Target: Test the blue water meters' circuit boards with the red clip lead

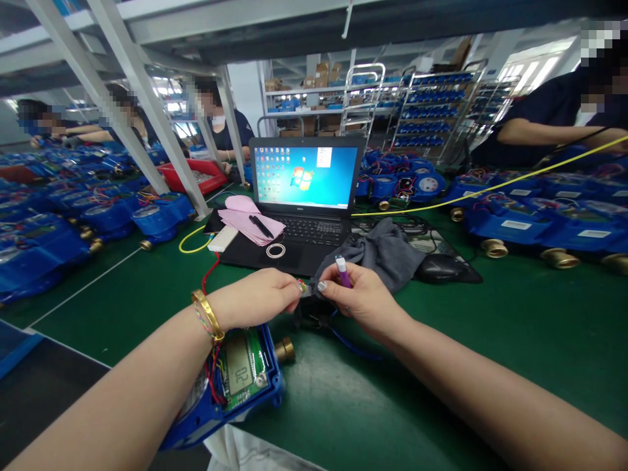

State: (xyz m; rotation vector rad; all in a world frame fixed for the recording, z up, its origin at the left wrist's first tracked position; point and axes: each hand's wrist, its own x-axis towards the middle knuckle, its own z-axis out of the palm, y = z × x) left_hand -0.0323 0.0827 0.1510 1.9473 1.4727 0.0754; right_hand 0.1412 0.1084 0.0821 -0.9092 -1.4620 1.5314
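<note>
Blue meter (252, 403), its display (239, 367) uncovered, lies nearest on the green tabletop (338, 399). Just beyond, the left grip (265, 294) is pinched on a small coloured piece (301, 285), too tiny to identify; the right grip (366, 297) is clamped on a purple-and-white stick (342, 272). Farther sit a grey cloth (392, 252) and open laptop (304, 190); beyond, a metal rack (432, 101).
</note>
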